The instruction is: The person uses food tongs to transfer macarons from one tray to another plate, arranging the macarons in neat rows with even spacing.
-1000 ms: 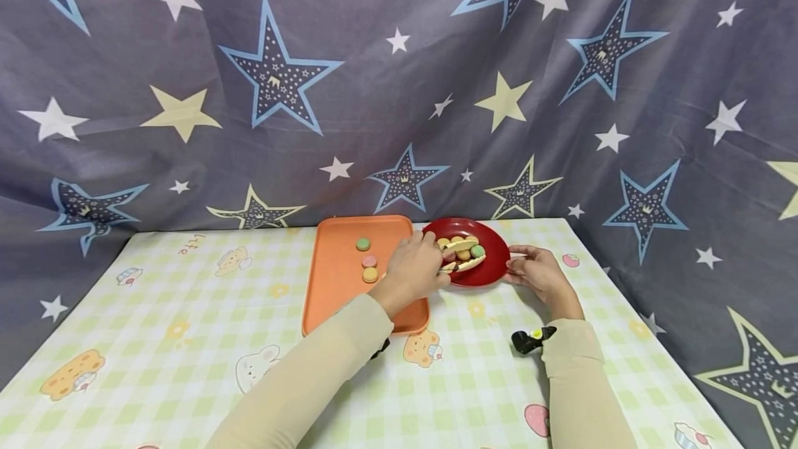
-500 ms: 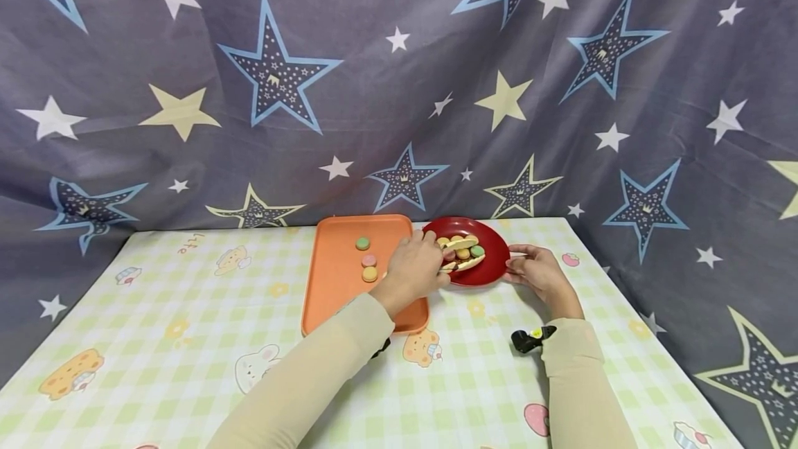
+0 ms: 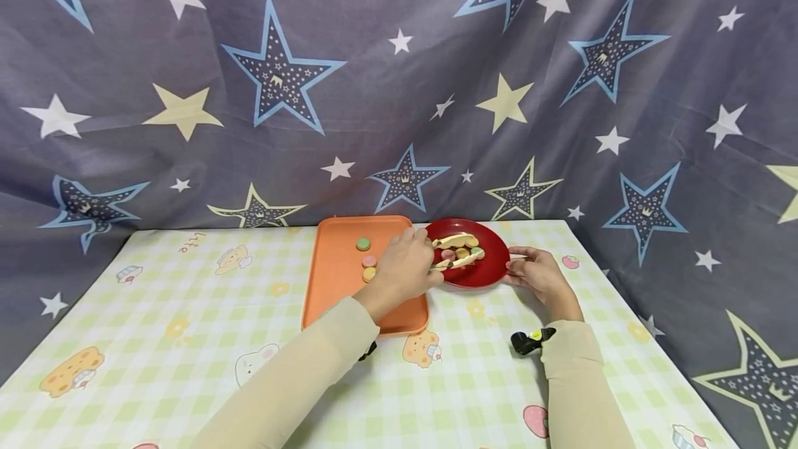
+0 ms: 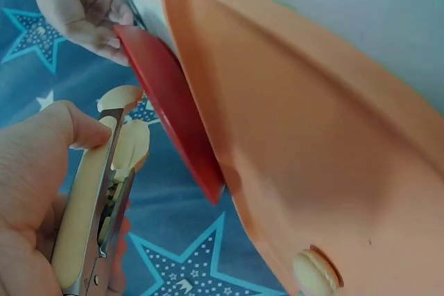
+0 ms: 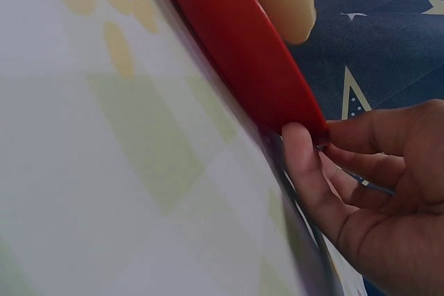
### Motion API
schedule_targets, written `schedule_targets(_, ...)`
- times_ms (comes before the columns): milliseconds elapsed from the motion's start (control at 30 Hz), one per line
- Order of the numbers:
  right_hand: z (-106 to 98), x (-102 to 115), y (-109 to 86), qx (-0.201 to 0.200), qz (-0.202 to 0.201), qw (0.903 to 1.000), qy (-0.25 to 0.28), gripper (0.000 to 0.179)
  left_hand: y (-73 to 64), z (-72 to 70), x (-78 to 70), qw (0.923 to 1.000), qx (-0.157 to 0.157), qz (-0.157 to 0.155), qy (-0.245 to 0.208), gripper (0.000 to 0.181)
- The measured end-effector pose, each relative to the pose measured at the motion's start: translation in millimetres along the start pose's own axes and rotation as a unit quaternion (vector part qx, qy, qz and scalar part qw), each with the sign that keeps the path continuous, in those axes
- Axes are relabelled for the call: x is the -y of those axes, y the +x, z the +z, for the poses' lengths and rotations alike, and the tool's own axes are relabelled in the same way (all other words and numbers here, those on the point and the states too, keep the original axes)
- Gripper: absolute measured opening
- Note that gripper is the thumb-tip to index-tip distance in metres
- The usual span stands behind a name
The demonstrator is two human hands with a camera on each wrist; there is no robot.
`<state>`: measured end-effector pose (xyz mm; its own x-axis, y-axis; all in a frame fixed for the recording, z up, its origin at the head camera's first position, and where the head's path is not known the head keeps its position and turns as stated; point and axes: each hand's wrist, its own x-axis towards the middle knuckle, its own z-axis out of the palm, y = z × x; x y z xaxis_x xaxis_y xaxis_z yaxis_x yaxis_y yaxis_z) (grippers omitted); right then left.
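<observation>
My left hand grips a pair of food tongs with cream handles and broad cream tips. In the left wrist view, the thumb lies along one handle of the tongs. The tips stand apart over the red plate, on either side of several toy macarons: a pink macaron, a yellow macaron and a green one show between them. At the plate's right side my right hand pinches the rim; the right wrist view shows thumb and fingers on the red plate's edge.
An orange tray lies left of the plate, under my left forearm and hand. On it are a green macaron, a pink macaron and a yellow macaron. A starry curtain hangs right behind the table.
My left hand has shifted slightly left, and the tongs' arms have spread farther apart over the macarons. The right hand and the plate stay in place.
</observation>
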<state>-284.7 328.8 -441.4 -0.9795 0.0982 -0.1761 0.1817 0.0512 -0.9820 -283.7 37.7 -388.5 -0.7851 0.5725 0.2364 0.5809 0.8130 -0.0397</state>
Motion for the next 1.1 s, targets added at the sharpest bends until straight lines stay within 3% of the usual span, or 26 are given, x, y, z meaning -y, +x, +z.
schedule_targets(400, 0.4, -0.2, 0.8, -0.002, 0.001, 1.0000, 0.002, 0.053, -16.8, -11.8, 14.7, 0.9992, -0.036, 0.013, 0.010, 0.039)
schedule_targets(600, -0.4, -0.3, -0.3, -0.003, 0.003, 1.0000, 0.000, 0.052, -25.3, -15.7, 24.5, 0.9991, -0.037, -0.010, 0.019, 0.038)
schedule_targets(1100, 2.0, 2.6, -1.3, -0.003, 0.005, 1.0000, -0.003, 0.052, -64.6, -19.8, 79.4, 0.9971, -0.067, -0.037, 0.002, 0.037)
